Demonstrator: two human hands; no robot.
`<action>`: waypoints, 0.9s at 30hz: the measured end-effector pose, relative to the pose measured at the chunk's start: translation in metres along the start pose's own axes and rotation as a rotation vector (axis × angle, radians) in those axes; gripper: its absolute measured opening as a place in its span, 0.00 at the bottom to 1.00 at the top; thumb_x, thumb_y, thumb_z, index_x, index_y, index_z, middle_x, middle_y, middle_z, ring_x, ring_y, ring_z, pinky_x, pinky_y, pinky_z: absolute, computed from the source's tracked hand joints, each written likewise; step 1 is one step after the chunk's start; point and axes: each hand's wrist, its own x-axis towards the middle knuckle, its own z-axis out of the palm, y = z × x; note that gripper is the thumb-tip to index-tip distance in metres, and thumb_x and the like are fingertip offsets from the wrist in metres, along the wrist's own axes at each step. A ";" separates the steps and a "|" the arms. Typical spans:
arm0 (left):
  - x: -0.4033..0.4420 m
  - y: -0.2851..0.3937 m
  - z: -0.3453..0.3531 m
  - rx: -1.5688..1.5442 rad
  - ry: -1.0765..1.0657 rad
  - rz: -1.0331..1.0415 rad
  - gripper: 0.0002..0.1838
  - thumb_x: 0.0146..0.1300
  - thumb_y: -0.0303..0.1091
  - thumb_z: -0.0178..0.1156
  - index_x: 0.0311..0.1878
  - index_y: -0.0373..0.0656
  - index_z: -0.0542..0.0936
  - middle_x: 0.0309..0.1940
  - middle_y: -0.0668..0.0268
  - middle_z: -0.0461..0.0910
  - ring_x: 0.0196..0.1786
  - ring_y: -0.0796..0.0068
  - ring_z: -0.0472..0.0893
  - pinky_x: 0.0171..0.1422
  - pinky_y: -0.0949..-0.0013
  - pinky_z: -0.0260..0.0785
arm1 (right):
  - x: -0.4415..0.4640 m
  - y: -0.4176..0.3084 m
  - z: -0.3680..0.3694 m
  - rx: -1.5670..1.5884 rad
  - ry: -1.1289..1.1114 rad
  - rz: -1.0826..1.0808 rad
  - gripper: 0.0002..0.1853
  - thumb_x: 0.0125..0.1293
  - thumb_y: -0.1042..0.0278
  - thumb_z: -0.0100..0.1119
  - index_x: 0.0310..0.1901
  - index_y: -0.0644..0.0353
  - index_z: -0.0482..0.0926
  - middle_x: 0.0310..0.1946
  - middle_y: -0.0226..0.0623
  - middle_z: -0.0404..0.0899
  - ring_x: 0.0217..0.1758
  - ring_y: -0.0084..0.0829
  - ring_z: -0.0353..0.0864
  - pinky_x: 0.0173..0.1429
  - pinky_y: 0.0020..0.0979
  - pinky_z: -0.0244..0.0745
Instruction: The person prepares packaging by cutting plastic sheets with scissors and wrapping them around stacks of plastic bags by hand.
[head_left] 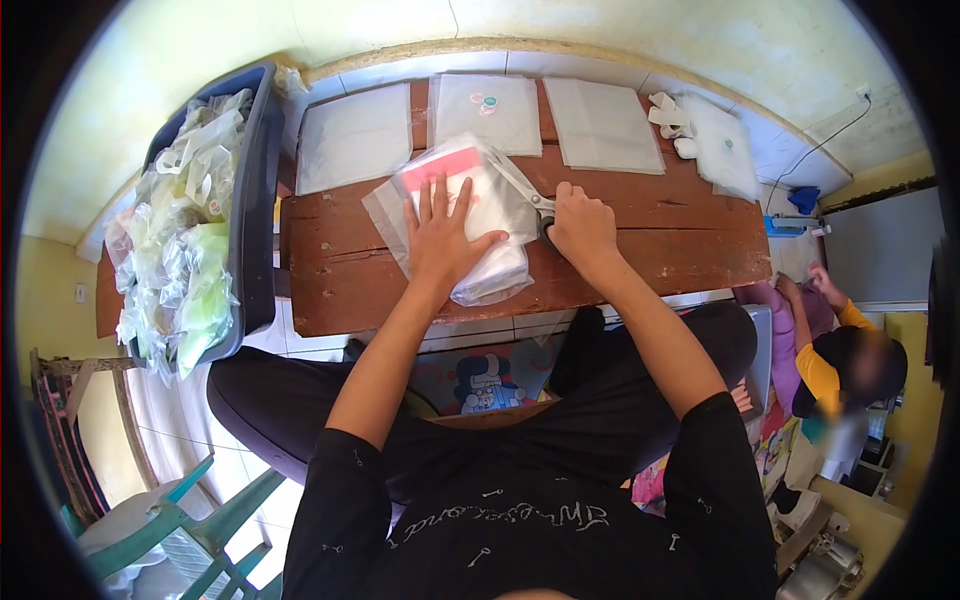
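Observation:
My left hand (442, 232) lies flat, fingers spread, on a clear plastic packet with a red-and-white panel (447, 170). In my right hand (583, 225) is a pair of scissors (528, 190), its handles inside my closed fingers. The metal blades point up and left, along the right side of the packet. Whether the blades are cutting the plastic I cannot tell. Below the packet, a folded clear plastic end (492, 278) reaches toward the front edge of the brown wooden table (680, 235).
Stacks of clear plastic sheets or bags (355, 137) line the table's far side, one with small round stickers (487, 103). White rolls (670, 115) stand at the back right. A dark bin (255, 220) of plastic scraps is at left. Another person (850, 360) sits at right. A green chair (180, 525) stands lower left.

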 end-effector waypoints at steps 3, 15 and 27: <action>0.000 0.000 0.000 -0.002 0.001 0.000 0.51 0.53 0.75 0.56 0.75 0.54 0.61 0.78 0.54 0.49 0.80 0.53 0.46 0.79 0.40 0.33 | 0.005 -0.001 -0.001 -0.012 -0.008 -0.003 0.11 0.53 0.72 0.61 0.36 0.63 0.71 0.33 0.47 0.80 0.32 0.47 0.86 0.35 0.41 0.83; 0.000 0.001 -0.003 0.011 -0.024 -0.009 0.50 0.54 0.74 0.56 0.76 0.56 0.59 0.78 0.54 0.47 0.80 0.54 0.44 0.79 0.42 0.33 | 0.024 -0.005 0.006 -0.032 0.016 -0.019 0.08 0.56 0.73 0.58 0.36 0.63 0.72 0.32 0.46 0.81 0.33 0.45 0.86 0.35 0.41 0.83; 0.000 0.000 -0.002 -0.008 -0.033 -0.009 0.50 0.54 0.74 0.56 0.76 0.56 0.60 0.78 0.55 0.47 0.80 0.55 0.43 0.79 0.42 0.32 | 0.043 -0.010 0.009 -0.020 0.013 -0.013 0.09 0.56 0.72 0.57 0.38 0.65 0.74 0.34 0.47 0.82 0.35 0.44 0.87 0.37 0.40 0.83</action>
